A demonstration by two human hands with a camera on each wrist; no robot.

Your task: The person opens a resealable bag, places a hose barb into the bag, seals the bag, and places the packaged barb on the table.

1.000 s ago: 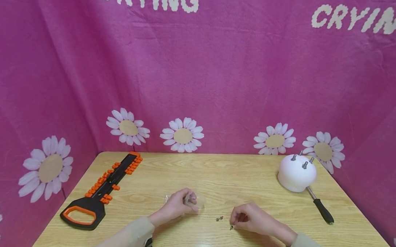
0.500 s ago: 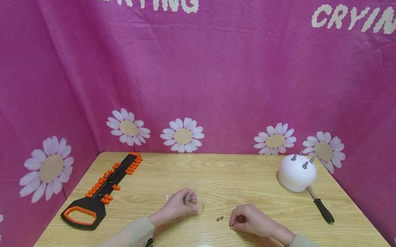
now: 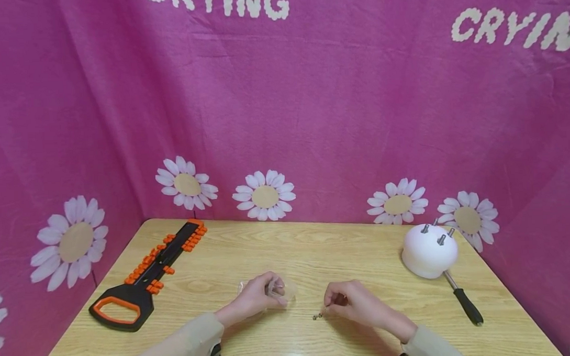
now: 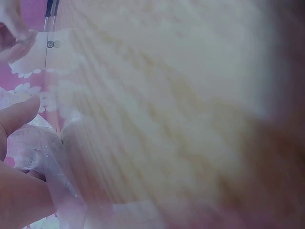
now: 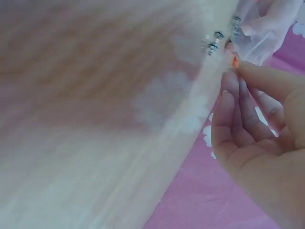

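A clear plastic bag (image 3: 288,292) lies crumpled on the table, and my left hand (image 3: 260,295) grips it with thumb and fingers. To its right, my right hand (image 3: 357,304) pinches a tiny metal screw (image 3: 325,308) between thumb and forefinger, mostly hidden by the fingertips. Directly beside those fingertips, two small screws (image 3: 315,317) lie on the wood. In the right wrist view the loose screws (image 5: 218,35) appear just beyond the pinching fingers (image 5: 259,76), near the bag (image 5: 252,40). The left wrist view shows the thumb (image 4: 21,117) against the bag's film (image 4: 59,176).
At the left lies a long black rack (image 3: 122,304) with orange clips (image 3: 142,264) along it. On the right stands a white dome (image 3: 429,252) with metal pegs on top, and a black-handled screwdriver (image 3: 467,305) beside it. A pink cloth (image 3: 311,119) backs the table.
My right hand has picked up the nearest screw from the table and moved slightly up and left, close to the other two screws. The left hand keeps its grip on the bag.
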